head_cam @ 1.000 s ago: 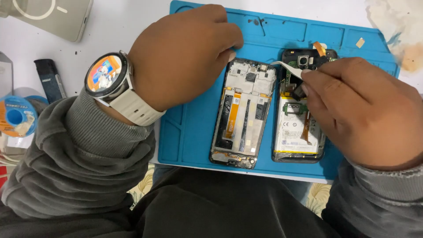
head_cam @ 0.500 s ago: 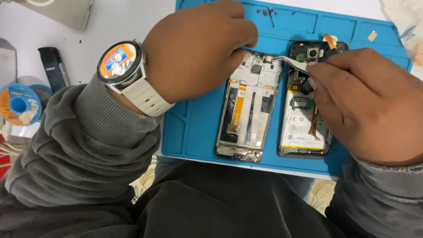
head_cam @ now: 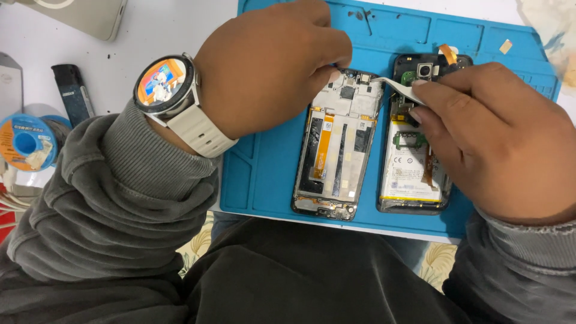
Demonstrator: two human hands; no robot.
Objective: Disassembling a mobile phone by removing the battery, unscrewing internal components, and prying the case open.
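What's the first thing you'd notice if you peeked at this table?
Two opened-up phones lie side by side on a blue mat: a phone frame with an orange strip on the left, and a phone body with a white battery on the right. The left hand touches the frame's top, while the right hand holds white tweezers there. A big round watch sits on the left wrist.
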